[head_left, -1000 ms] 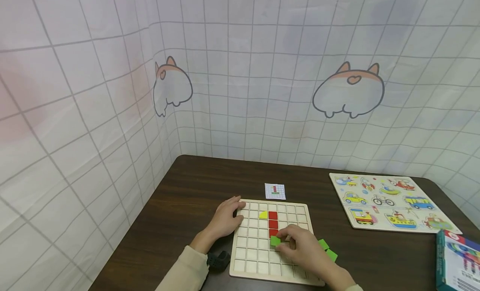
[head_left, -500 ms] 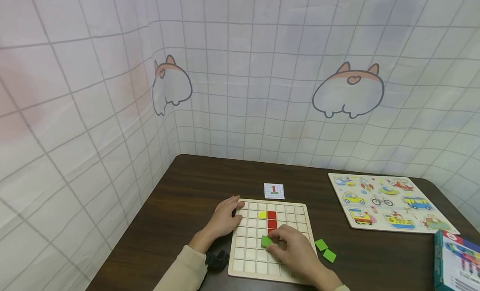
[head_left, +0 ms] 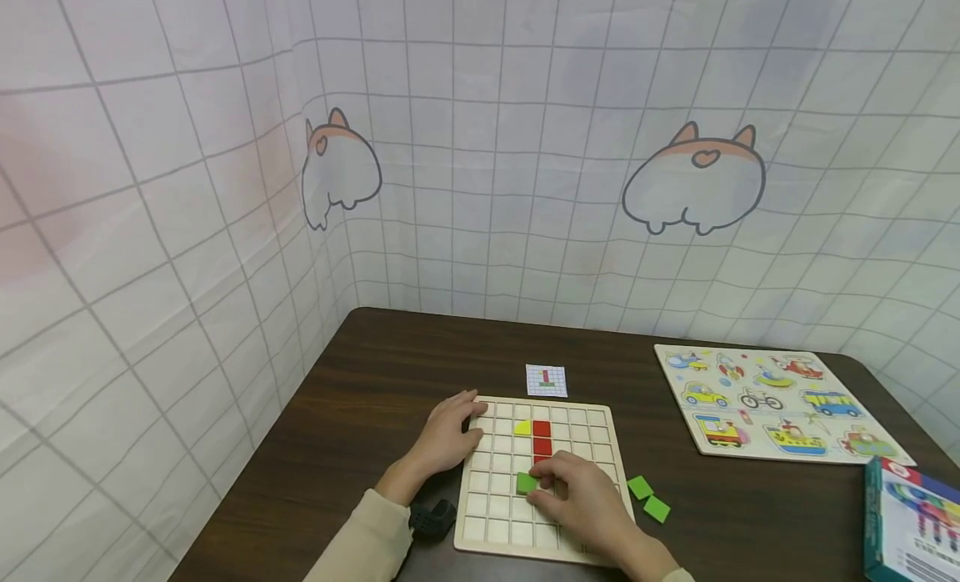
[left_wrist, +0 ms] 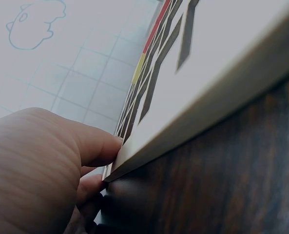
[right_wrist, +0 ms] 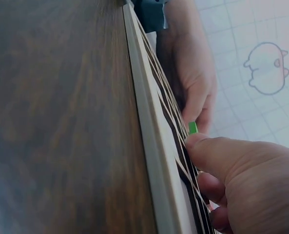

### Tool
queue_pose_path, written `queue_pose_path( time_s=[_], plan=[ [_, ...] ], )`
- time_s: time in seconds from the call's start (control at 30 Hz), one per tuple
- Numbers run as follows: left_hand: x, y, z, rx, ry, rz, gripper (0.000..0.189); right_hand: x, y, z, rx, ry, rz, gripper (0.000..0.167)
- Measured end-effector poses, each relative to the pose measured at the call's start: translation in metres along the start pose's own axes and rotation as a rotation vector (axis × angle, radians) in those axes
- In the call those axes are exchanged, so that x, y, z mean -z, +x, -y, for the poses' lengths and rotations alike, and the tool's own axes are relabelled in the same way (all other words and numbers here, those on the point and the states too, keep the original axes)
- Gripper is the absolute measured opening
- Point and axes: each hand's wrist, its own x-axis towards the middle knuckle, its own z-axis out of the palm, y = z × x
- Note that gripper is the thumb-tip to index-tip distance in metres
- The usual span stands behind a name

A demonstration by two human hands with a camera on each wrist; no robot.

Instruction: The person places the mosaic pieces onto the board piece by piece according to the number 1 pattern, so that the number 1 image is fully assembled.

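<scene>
My right hand (head_left: 581,499) pinches a green square tile (head_left: 526,483) between thumb and fingers, at the gridded wooden board (head_left: 495,532). In the right wrist view the green tile (right_wrist: 192,127) shows just past the thumb tip. On the board, a column of red tiles (head_left: 542,429) runs down toward my right fingertips, which partly cover its lower end. Left of the top red tile lies a yellow tile (head_left: 522,428). My left hand (head_left: 442,436) rests against the board's upper left edge; in the left wrist view its thumb (left_wrist: 103,146) touches the rim.
Two loose green tiles (head_left: 648,499) lie on the dark table right of the board. A small pattern card (head_left: 547,380) sits behind it. Farther right are a vehicle puzzle board (head_left: 723,398) and a colourful box (head_left: 915,519). A black wrist strap (head_left: 432,521) is by my left sleeve.
My right hand has moved the green tile leftward, from below the red column to the square left of it. My left hand stays at the board's edge.
</scene>
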Motion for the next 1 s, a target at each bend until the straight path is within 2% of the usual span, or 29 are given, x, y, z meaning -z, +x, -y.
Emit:
queue_pose_path(
  time_s=[0.27, 0.63, 1.0],
  plan=[
    [-0.0005, 0.0008, -0.0004, 0.009, 0.003, 0.007, 0.038, -0.0035, -0.0003, 0.0029, -0.017, 0.010, -0.018, 0.021],
    [-0.0028, 0.0011, 0.0005, 0.013, 0.010, 0.017, 0.038, -0.0039, -0.0020, 0.0019, -0.027, -0.012, 0.002, 0.019],
    [-0.0023, 0.0017, 0.0030, 0.016, 0.023, 0.011, 0.039, -0.0068, 0.0000, 0.0044, -0.076, -0.040, -0.011, 0.019]
  ],
)
